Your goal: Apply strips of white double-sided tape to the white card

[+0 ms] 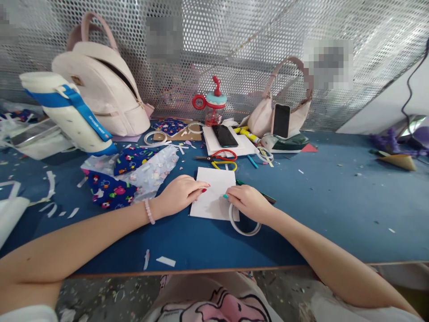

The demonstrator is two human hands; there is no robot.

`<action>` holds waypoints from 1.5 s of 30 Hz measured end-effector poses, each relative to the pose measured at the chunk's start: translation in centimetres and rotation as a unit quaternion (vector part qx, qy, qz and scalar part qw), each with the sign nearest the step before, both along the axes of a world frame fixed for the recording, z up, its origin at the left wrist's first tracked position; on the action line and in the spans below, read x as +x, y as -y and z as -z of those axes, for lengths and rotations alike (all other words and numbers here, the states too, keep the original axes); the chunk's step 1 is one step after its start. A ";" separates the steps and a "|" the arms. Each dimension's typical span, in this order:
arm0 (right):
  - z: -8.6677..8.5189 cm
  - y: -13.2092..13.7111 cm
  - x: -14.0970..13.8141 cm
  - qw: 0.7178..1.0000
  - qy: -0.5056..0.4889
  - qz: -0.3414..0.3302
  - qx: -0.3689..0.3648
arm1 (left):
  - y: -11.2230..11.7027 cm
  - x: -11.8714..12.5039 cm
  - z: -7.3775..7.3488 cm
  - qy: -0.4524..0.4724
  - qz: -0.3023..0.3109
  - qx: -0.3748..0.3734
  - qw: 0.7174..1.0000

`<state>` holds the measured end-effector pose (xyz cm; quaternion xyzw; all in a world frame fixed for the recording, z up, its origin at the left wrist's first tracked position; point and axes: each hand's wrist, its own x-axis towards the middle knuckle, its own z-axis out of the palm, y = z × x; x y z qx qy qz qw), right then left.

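A white sheet of paper [214,190] lies on the blue table [335,205] in front of me. My left hand [181,193] rests on the paper's left edge with fingers stretched flat, holding nothing. My right hand [247,202] rests on the paper's right part, fingers curled over a white tape roll [244,223] that lies at the paper's near right corner. A green pen [264,195] lies partly under my right hand.
Red and yellow scissors [221,160], a phone on a white pad [224,135], patterned fabric [110,190], a cream backpack [103,85], a white bottle with a blue strap [67,112], a handbag with a phone [280,120] and paper scraps lie around. A perforated metal screen stands behind.
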<state>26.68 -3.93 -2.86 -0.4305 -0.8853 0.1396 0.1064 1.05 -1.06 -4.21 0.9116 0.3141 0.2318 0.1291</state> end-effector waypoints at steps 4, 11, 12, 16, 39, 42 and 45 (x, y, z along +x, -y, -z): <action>0.0 0.0 -0.1 1.000 -0.023 -0.009 -0.017 | 0.3 0.0 0.0 0.002 0.019 -0.042 0.999; -0.1 0.0 0.0 0.999 -0.037 -0.033 -0.014 | 0.9 0.0 -0.3 0.017 0.057 -0.065 0.996; -0.1 0.0 0.0 0.999 -0.038 -0.034 -0.014 | 1.0 0.0 -0.4 0.013 0.062 -0.064 0.996; 0.0 0.0 0.0 0.998 -0.038 -0.037 -0.019 | 1.2 -0.1 -0.7 -0.015 0.153 0.028 0.988; -0.7 -0.2 0.4 0.985 -0.119 0.099 -0.075 | 0.6 0.4 -0.6 0.074 -0.002 -0.029 0.997; -0.9 -0.4 0.6 0.984 -0.116 0.114 -0.068 | 0.3 0.3 -0.2 0.017 -0.040 -0.011 0.999; -0.9 -0.8 1.0 0.984 -0.110 0.125 -0.061 | 0.1 0.3 0.1 -0.038 -0.066 -0.021 0.997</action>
